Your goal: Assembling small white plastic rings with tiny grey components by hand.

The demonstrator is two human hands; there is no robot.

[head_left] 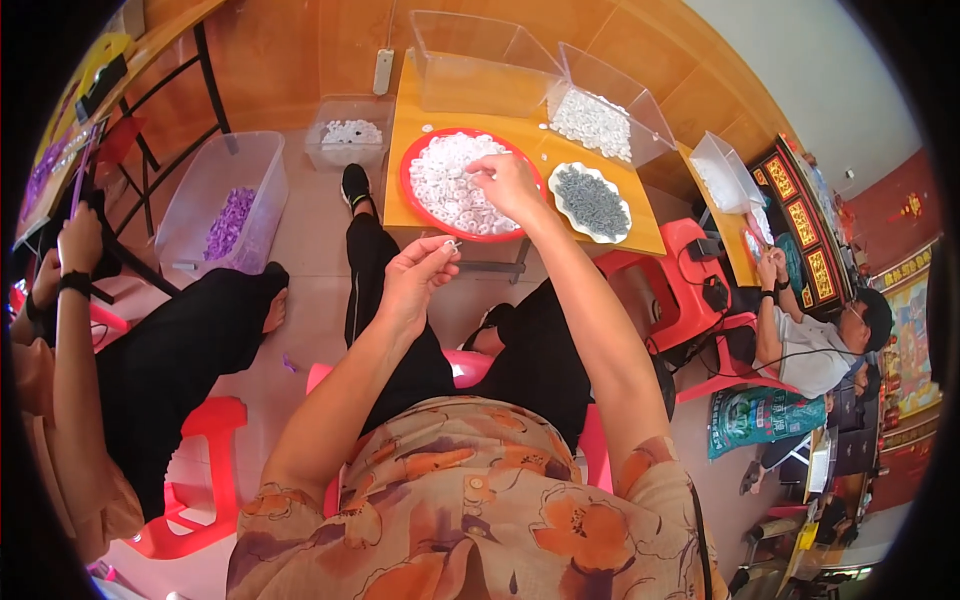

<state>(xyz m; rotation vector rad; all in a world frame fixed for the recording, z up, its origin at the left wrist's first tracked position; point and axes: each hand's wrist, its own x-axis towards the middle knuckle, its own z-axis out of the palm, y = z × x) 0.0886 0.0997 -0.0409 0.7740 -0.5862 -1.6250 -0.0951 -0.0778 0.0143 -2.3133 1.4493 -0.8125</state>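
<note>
Head: hands (right (505, 180)) over red tray (412, 165)

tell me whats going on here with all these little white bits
A seated person is working at a small yellow table. The right hand reaches into a red tray heaped with white rings, fingers pinched over them. The left hand holds a small piece between thumb and finger above the lap. A white dish of grey parts sits beside the tray, clear bins behind. Other people work at either side.
</note>
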